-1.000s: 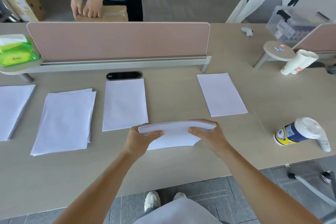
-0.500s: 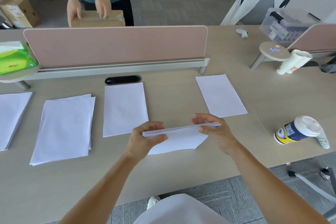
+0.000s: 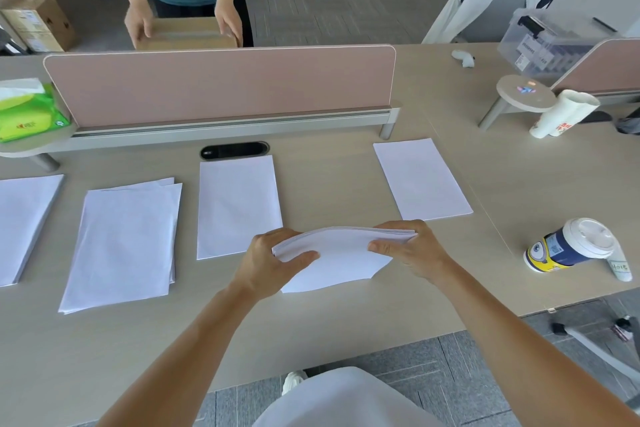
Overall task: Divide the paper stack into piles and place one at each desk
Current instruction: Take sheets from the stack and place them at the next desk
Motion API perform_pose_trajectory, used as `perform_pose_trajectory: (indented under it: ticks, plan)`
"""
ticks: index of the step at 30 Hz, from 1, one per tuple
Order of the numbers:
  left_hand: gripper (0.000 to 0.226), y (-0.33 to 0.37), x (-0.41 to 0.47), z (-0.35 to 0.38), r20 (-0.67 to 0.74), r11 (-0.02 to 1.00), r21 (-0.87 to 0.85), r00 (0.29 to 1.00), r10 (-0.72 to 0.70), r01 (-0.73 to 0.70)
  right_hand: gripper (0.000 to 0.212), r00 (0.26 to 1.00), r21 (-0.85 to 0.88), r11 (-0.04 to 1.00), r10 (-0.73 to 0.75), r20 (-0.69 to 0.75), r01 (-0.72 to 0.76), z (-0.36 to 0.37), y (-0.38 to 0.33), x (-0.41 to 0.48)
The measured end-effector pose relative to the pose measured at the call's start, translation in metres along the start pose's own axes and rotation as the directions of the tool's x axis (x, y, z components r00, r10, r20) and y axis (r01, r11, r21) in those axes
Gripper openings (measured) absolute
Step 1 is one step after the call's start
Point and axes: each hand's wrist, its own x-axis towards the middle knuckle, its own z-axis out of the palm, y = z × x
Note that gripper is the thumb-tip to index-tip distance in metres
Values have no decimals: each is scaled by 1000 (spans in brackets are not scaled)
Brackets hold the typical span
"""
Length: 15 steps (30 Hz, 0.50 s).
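Your work surface is a pale wood-grain desk in an open office with grey carpet tile beyond it. A pink divider panel stands upright on a metal rail across the far side; take it as the landmark. Just in front of the panel's rail lies a black cable grommet.

Four piles lie flat in front of the panel: one paper pile directly below the grommet, a looser fanned pile to its left, a pile cut by the left frame edge, and a right-hand pile below the panel's right end. The piles lie apart, with bare desk between them.

You hold the remaining paper stack in front of the panel's right half, nearer you than the piles, bowed upward in the middle. Your left hand pinches its left end, thumb on top and fingers curled beneath; your right hand pinches its right end likewise.

Right of the panel stand a tipped-looking yellow-and-blue lidded cup near the desk's front edge and a white paper cup farther back. Left of the panel sits a green tissue pack. Behind the panel, another person's hands rest on a cardboard box.
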Motion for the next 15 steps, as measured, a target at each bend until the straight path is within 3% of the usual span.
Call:
perform_pose_trajectory:
  ticks: [4,8,12,15]
  plan:
    - [14,-1,-1,-1,37,993,-114,999,-33,37,33,1000,-7,1000,10,-3,-10,-3,2,3]
    - [26,-1,-7,9,-35,901,-427,994,-104,79,45,999,65,997,-37,26,35,2,4,2]
    - [39,4,-5,21,-147,895,-445,983,-111,34,37,997,148,987,-69,16,66,7,4,2]
    - [35,8,-2,23,-170,911,-410,978,-122,43,30,997,190,979,-70,-27,74,8,3,2]
